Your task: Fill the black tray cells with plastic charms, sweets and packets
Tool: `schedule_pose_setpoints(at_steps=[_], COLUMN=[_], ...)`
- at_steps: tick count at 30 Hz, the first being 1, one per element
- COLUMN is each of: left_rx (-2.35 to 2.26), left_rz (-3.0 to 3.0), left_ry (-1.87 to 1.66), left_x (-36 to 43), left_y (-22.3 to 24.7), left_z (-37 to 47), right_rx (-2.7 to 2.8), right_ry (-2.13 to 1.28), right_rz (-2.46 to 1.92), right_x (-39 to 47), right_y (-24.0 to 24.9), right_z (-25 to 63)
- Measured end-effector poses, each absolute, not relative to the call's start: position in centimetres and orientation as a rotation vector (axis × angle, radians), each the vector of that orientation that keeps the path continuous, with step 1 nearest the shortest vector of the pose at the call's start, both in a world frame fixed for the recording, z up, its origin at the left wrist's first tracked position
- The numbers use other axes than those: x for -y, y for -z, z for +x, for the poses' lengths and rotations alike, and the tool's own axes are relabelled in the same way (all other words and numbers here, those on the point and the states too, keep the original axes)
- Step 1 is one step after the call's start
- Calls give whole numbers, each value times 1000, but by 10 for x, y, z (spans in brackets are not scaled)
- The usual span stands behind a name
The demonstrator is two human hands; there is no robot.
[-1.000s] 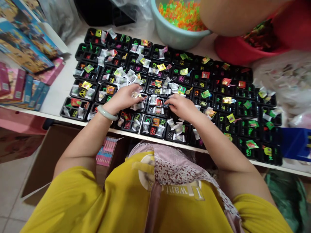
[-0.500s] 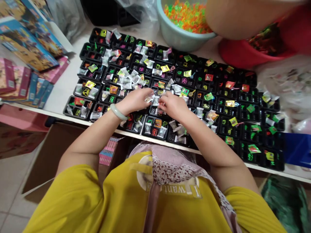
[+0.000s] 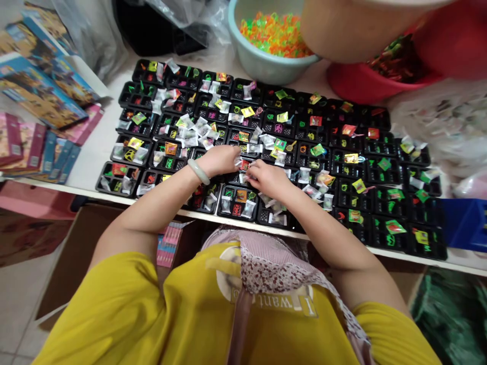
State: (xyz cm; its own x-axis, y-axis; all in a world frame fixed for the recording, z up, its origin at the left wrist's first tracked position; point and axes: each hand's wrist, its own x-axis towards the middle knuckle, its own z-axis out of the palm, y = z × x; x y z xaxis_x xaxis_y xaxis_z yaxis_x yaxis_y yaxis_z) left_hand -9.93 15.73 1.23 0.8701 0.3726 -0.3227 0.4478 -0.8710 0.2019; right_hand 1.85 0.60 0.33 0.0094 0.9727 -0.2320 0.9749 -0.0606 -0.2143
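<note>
Rows of black compartment trays (image 3: 384, 175) cover the table, holding small white packets, coloured sachets and bright plastic pieces. My left hand (image 3: 224, 159), with a pale bangle (image 3: 198, 171) at the wrist, has its fingers pinched on a small white packet (image 3: 238, 162) above a middle tray. Close on its right, my right hand (image 3: 264, 177) is closed at the same tray, fingertips by another white packet; what it grips is too small to make out. A red sachet (image 3: 244, 165) shows between the hands. Loose white packets (image 3: 194, 133) are heaped on trays beyond my left hand.
Behind the trays stand a pale green tub (image 3: 266, 68) of orange and green pieces and a red tub (image 3: 353, 88). Boxes (image 3: 41, 91) lie at the left. Clear bags (image 3: 441, 126) and a blue bin (image 3: 466, 223) are at the right.
Both hands have moved slightly nearer the front edge within the middle trays. A white packet now lies in the tray just behind them, and the red sachet has come into view. The camera view has shifted.
</note>
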Motion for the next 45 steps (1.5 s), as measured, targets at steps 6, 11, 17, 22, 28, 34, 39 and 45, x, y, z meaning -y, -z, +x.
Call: schedule_pose_setpoints(at_steps=[6,11,17,22,28,34,39,45], left_rx=[-429,-288,-476,-1052,-1028,-963,-1060,-1163], left_rz=[2763,2834,2565,2216,2322,2606,2556,2382], left_ry=[378,540,152,-367,-138,73,38,-170], left_x=[-153,-137,-159,-200,-191,-170,-166,-170], left_y=[-27,-23,-27,-34,-16,-3,-1,4], left_z=[-119,-122,-143,-204,-227,-214,-213,-219], right_rx=[-2256,-2347,-2368,-2432,-2482,-2397,-2467,-2369], right_ry=[406,366,446,491,530,527,868,1658], right_rz=[2112,1902,1947,2214,2055,1971,2115,2439], right_x=[9,3,2,-7,-59,-78,-79,-81], right_y=[-9,-8,-5,-8,-12,-2,7,16], right_z=[49,55,59,47,-22,-44,-31,-15])
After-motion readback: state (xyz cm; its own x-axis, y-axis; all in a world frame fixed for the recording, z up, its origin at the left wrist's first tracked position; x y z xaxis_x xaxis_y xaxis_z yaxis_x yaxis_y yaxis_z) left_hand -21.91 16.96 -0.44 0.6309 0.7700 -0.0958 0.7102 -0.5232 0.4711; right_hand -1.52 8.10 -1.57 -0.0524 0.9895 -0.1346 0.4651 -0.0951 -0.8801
